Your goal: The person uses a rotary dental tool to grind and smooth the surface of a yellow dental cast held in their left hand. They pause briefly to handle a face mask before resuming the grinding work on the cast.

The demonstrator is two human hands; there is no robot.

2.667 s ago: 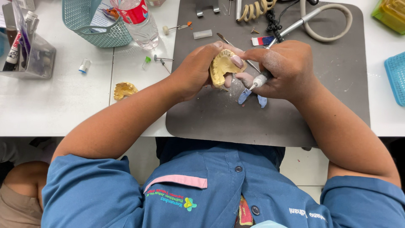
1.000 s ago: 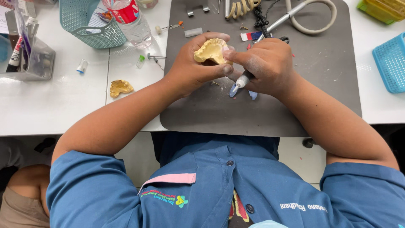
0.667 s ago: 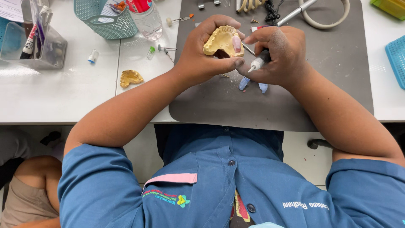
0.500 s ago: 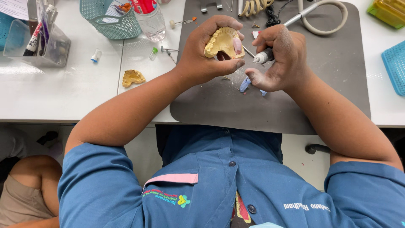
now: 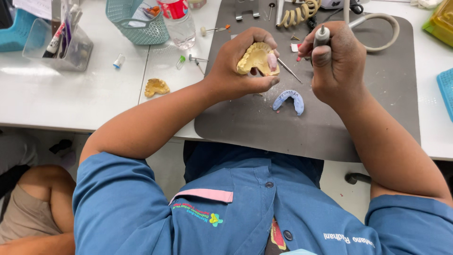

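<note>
Dental cast (image 5: 257, 57), a yellow stone model of a jaw arch, sits cupped in the left hand (image 5: 238, 71) just above the dark grey work mat (image 5: 264, 123), teeth side turned up and toward the right, which seems meant to give the tool a clear approach. The left hand is curled closed around it, thumb underneath and fingers over the back.

Further left on the white counter (image 5: 71, 104) lie a second yellow cast (image 5: 156, 87), a clear organiser of pens (image 5: 61, 40), a teal basket (image 5: 137, 21) and a plastic bottle (image 5: 179, 21), all well apart from the work.

Between the hands, a blue arch-shaped bite piece (image 5: 289, 99) rests on the mat, and a thin metal instrument (image 5: 289, 71) lies just beside the cast.

The right hand (image 5: 337, 63) is clenched in a fist round a handpiece (image 5: 322, 35), held upright and away from the cast. Its hose (image 5: 377, 28) loops behind, clear of the working gap.
</note>
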